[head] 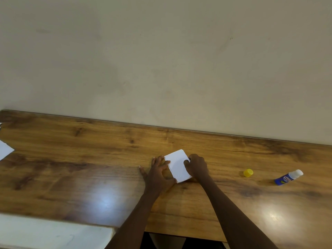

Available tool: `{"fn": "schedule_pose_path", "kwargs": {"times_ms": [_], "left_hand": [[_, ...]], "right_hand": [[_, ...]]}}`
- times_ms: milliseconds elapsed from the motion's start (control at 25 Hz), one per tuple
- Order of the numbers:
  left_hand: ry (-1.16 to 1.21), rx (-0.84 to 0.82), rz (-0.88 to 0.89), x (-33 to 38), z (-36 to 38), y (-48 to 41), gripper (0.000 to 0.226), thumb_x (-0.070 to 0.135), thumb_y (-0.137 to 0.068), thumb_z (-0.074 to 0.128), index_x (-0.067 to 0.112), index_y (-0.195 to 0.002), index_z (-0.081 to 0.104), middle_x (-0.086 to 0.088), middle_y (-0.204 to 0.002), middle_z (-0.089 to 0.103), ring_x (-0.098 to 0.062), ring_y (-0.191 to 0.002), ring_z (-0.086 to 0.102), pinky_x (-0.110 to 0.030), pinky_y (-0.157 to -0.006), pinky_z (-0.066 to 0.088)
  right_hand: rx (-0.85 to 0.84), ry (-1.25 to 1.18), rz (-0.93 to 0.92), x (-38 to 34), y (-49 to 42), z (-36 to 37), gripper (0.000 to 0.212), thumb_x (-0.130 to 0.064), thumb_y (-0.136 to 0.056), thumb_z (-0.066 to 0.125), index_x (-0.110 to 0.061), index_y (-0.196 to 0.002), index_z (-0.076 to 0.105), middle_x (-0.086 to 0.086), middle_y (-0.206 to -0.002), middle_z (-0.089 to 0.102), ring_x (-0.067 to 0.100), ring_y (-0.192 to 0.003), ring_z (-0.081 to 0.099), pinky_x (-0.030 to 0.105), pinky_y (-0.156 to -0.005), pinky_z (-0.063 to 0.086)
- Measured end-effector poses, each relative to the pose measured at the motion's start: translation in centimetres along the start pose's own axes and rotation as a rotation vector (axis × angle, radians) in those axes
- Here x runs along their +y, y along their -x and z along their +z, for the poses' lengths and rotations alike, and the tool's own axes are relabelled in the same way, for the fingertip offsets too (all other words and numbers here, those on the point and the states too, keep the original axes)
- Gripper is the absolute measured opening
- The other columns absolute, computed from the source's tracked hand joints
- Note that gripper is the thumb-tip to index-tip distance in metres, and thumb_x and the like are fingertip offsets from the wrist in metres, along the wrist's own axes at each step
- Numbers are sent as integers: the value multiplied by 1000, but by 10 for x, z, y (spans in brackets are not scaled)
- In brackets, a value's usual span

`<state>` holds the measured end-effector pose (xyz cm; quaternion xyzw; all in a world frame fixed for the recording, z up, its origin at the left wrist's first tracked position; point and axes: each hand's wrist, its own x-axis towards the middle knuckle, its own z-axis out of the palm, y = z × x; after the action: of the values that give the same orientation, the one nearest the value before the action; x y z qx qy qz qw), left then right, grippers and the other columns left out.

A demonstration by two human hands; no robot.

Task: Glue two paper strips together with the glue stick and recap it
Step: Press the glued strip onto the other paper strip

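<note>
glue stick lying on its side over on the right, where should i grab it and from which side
Grip the glue stick around its blue barrel, coming from above with the right hand, fingers across the width. It lies flat on the table, white uncapped end pointing up-right, so avoid that end. The yellow cap sits apart, to its left.

White paper strips (177, 165) lay stacked flat on the tabletop (89, 159), edges slightly offset. Yellow cap (248, 172) sat apart to the right. Beyond it, blue glue stick (288, 177) lay on its side, uncapped, white tip exposed.
</note>
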<state>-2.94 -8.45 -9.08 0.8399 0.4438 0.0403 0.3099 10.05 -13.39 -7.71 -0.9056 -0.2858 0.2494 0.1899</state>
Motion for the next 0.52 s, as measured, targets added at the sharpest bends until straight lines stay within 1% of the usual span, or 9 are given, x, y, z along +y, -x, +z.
{"fn": "schedule_pose_path", "kwargs": {"times_ms": [80,160,240,320,400,520], "left_hand": [[38,26,-1,1,0,0,53,36,-82,58,27,-131,41,7,-153,19,-15,-143,3,-58,-108,-16],[68,48,0,0,1,-1,43,30,-87,51,25,-130,44,5,-152,22,-15,-143,5,-58,-108,-15],[97,64,-6,0,1,-1,40,29,-88,48,24,-128,47,5,-151,24,-15,-142,7,-59,-108,-14],[91,67,-20,2,1,0,43,36,-86,52,24,-127,48,6,-151,25,-15,-142,8,-58,-109,-14],[26,58,-23,3,1,1,52,42,-81,59,27,-129,45,7,-152,23,-15,-143,7,-57,-109,-12],[-12,50,-17,3,2,2,61,42,-75,64,29,-131,41,7,-153,20,-15,-143,4,-58,-109,-12]], "right_hand": [[-13,17,6,-2,0,-1,26,-20,-88,47,-2,-105,54,16,-107,62,23,-86,56,28,-68,38],[-31,32,0,-4,-1,-3,27,-19,-89,47,-1,-107,53,16,-109,61,22,-84,53,28,-68,36],[-39,52,-1,-6,0,-4,27,-18,-89,47,0,-108,52,16,-111,61,21,-81,51,27,-67,35],[-31,72,5,-6,2,-5,28,-20,-89,47,0,-108,52,16,-112,60,24,-89,56,27,-68,37],[-9,112,26,-5,6,-7,29,-24,-89,47,-3,-109,51,14,-112,59,26,-98,58,28,-70,38],[105,150,39,5,15,-6,38,-33,-88,50,-7,-114,45,11,-114,57,25,-101,58,30,-76,44]]}}
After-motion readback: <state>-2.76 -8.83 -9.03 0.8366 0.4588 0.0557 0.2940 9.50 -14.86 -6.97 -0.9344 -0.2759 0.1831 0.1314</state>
